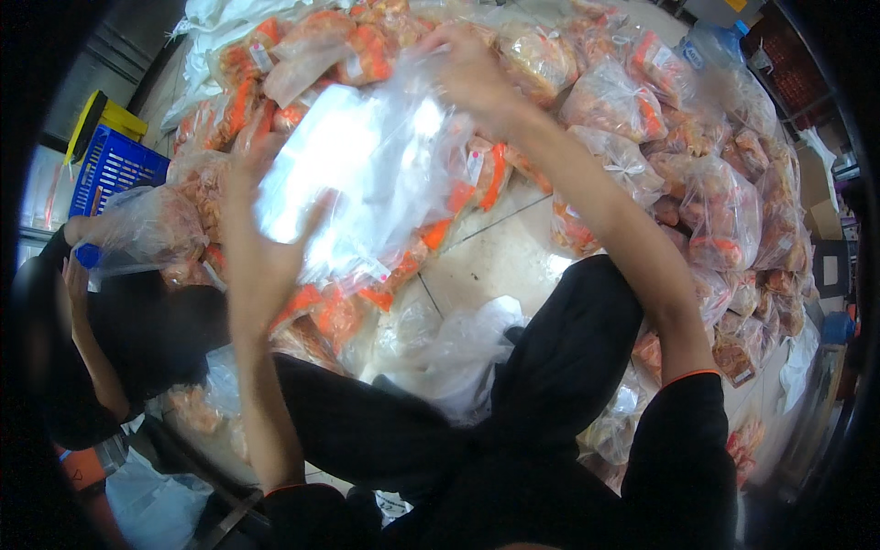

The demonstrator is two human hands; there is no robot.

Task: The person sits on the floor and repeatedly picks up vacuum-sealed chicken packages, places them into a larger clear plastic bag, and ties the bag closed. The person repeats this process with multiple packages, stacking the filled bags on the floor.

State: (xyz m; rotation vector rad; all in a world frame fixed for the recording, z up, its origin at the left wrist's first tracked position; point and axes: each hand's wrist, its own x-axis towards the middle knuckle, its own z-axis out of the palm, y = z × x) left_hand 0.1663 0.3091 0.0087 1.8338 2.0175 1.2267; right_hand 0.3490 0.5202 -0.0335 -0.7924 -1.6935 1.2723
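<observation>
In front of me is a large clear plastic bag point(357, 183), its whitish surface shining with glare. My right hand point(467, 73) is at its far edge, its fingers closed on the gathered plastic. My left hand point(270, 243) is beside the bag's left edge, blurred, with the thumb spread away from the fingers. Beneath and around the bag lie several filled plastic bags with orange bands point(367, 53), holding pinkish-orange pieces that look like raw meat. Crumpled clear plastic point(449, 362) lies on the floor between my legs.
Filled bags point(724, 211) are heaped along the right. At the left, a person point(101, 367) in dark clothes sits near a clear bag point(151, 229) and a blue crate point(115, 170). White sacking point(211, 55) lies at the back left. Tiled floor point(495, 247) shows in the middle.
</observation>
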